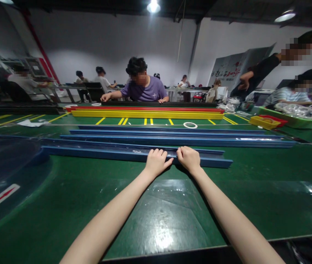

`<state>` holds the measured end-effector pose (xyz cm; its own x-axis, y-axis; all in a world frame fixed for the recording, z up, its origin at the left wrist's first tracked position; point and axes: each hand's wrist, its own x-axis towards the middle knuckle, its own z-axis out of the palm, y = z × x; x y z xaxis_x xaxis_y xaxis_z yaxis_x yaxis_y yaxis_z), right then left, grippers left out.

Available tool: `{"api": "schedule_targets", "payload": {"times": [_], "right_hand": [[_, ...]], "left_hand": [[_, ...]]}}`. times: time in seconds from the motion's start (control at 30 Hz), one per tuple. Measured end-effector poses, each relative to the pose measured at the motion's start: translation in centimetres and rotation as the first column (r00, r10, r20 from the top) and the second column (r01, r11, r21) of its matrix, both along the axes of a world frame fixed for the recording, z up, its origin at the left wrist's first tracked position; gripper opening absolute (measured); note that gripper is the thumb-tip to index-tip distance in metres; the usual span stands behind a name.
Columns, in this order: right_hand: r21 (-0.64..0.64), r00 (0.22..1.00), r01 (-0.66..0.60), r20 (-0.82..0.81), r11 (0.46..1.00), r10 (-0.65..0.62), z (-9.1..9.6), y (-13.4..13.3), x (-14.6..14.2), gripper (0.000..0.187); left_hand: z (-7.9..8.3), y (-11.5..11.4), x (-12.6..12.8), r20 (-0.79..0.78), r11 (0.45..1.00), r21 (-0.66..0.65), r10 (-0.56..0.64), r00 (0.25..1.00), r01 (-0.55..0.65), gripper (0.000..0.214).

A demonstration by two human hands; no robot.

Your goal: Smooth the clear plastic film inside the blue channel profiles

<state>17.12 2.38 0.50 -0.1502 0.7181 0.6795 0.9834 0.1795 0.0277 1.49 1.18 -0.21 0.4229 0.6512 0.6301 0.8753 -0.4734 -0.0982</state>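
A long blue channel [90, 153] lies crosswise on the green table, with clear film [134, 151] along its inside. My left hand [157, 161] curls its fingers over the near wall of this channel, thumb stretched to the right. Close beside it, my right hand [188, 158] is closed over the same wall, near the channel's right end. Whether film is also pinched under the fingers is hidden. At the left, a wide curl of clear plastic sheet [4, 165] covers the channel's end. Two more blue channels [178, 141] lie just behind.
Yellow [147, 114] and red bars lie farther back, before a seated person [147, 88] in purple. A white ring [190, 125] rests on the green table [268, 205]. Yellow [264, 123] and green trays stand at the right. A red-arrow label [1, 196] shows at the left.
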Motion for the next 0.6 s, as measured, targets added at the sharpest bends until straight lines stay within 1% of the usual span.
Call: {"api": "schedule_targets", "payload": {"times": [0.2,0.5,0.6], "right_hand": [[0.012,1.000,-0.012,0.016,1.000,0.012,0.1,0.2,0.2,0.036],[0.020,0.996,-0.057,0.070,0.998,0.055,0.2,0.2,0.5,0.037],[0.008,0.997,-0.030,0.067,1.000,0.029,0.3,0.2,1.4,0.038]], "left_hand": [[0.1,-0.2,-0.1,-0.003,1.000,-0.008,0.002,1.000,-0.002,0.037],[0.4,-0.3,-0.3,0.021,0.999,-0.034,-0.030,0.999,0.031,0.030],[0.5,-0.3,-0.3,0.018,0.999,-0.031,-0.040,0.999,0.040,0.029]]}}
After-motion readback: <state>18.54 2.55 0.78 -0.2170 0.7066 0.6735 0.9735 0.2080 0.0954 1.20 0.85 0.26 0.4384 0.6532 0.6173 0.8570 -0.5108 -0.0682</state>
